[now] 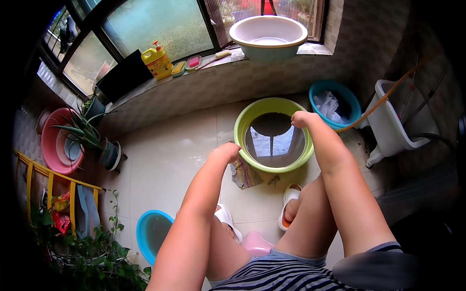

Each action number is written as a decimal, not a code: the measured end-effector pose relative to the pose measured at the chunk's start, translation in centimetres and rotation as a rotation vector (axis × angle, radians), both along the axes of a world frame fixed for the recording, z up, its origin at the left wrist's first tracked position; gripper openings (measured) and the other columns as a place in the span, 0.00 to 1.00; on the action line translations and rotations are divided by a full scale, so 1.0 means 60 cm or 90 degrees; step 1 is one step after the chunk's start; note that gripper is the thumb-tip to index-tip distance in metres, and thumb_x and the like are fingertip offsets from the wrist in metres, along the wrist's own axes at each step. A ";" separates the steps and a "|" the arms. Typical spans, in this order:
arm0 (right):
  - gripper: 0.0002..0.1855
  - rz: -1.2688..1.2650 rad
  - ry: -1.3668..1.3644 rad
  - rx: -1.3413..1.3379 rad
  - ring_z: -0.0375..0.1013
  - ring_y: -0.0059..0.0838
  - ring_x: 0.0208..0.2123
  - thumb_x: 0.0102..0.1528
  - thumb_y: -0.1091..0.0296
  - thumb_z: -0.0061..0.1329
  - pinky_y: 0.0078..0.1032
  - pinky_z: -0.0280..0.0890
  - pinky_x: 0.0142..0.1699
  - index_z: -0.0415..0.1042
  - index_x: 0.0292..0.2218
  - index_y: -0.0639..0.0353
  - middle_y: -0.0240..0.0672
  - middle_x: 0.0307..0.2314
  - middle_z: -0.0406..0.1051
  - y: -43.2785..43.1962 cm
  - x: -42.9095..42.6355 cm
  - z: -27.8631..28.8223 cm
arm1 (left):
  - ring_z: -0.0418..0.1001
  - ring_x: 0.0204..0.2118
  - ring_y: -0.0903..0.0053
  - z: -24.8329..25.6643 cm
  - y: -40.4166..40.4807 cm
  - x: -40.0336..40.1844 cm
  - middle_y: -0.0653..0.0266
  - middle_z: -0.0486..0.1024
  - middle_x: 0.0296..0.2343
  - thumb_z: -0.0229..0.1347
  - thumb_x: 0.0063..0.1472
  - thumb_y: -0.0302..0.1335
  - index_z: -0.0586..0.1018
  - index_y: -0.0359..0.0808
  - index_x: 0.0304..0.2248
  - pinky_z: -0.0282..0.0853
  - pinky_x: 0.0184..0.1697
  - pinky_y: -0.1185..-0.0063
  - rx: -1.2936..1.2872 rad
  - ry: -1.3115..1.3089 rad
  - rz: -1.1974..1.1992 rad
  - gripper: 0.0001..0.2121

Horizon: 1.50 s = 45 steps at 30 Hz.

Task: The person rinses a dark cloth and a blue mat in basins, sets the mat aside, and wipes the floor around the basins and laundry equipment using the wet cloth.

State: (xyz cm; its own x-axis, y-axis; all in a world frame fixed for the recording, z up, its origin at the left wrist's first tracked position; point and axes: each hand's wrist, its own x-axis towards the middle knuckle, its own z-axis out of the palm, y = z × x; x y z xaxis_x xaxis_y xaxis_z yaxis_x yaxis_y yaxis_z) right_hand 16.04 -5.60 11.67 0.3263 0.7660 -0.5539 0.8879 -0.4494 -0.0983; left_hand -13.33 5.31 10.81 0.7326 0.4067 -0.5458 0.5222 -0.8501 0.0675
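A light green plastic basin stands on the floor before me, with dark water in it that mirrors the window. My right hand is at its right rim, with curled fingers over the inner side. At the left rim is my left hand, its fingers turned down and mostly hidden. Whether either hand grips the rim cannot be made out. Below the left hand, a striped cloth lies against the basin's near left side; any hold on it is unclear.
A blue basin with white cloth stands right of the green one, near an orange hose and white tub. Another blue basin holds cloudy water at left. A pale basin and yellow jug occupy the sill.
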 end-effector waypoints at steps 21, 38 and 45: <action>0.17 -0.829 0.046 0.328 0.69 0.45 0.38 0.42 0.68 0.46 0.32 0.62 0.42 0.71 0.35 0.68 0.49 0.34 0.70 -0.051 0.149 -0.270 | 0.67 0.44 0.58 -0.220 0.100 0.114 0.46 0.68 0.40 0.54 0.47 0.23 0.64 0.28 0.42 0.63 0.46 0.70 -0.195 -0.247 0.759 0.21; 0.16 -0.616 0.043 0.442 0.70 0.42 0.33 0.40 0.63 0.42 0.31 0.62 0.39 0.71 0.31 0.61 0.45 0.28 0.71 0.198 -0.119 -0.100 | 0.70 0.42 0.61 -0.180 0.233 -0.191 0.50 0.71 0.38 0.51 0.48 0.20 0.71 0.30 0.39 0.66 0.43 0.72 -0.165 -0.375 0.993 0.15; 0.14 -0.531 0.206 0.375 0.70 0.40 0.31 0.40 0.66 0.44 0.31 0.62 0.38 0.70 0.30 0.63 0.43 0.27 0.71 0.315 -0.325 -0.175 | 0.70 0.41 0.61 -0.159 0.254 -0.413 0.50 0.71 0.37 0.48 0.48 0.18 0.72 0.28 0.38 0.67 0.42 0.71 -0.012 -0.333 1.162 0.14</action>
